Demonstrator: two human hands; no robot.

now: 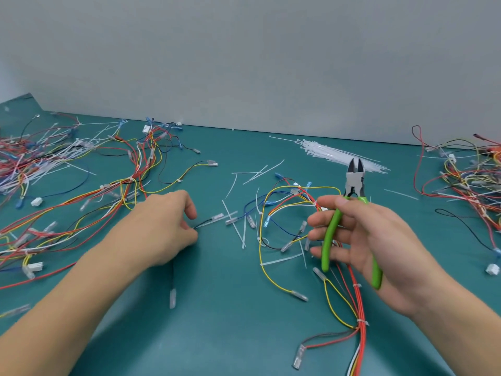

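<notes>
The left hand (pixel 165 226) pinches a black wire (pixel 205 223) down at the surface (pixel 217 321), likely steadying it — the right hand (pixel 379 240) grips green-handled side cutters (pixel 354 181), blades raised, seemingly ready to snip.

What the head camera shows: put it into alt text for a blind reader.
The right hand holds green-handled cutters, tips up, over a wire harness while the left hand pinches a thin black wire on the teal table. Tangled coloured wires lie at both sides, white cable ties behind.

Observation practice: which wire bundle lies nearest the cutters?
The middle bundle, beneath the right hand holding the cutters; left pile and right pile lie farther off.
</notes>
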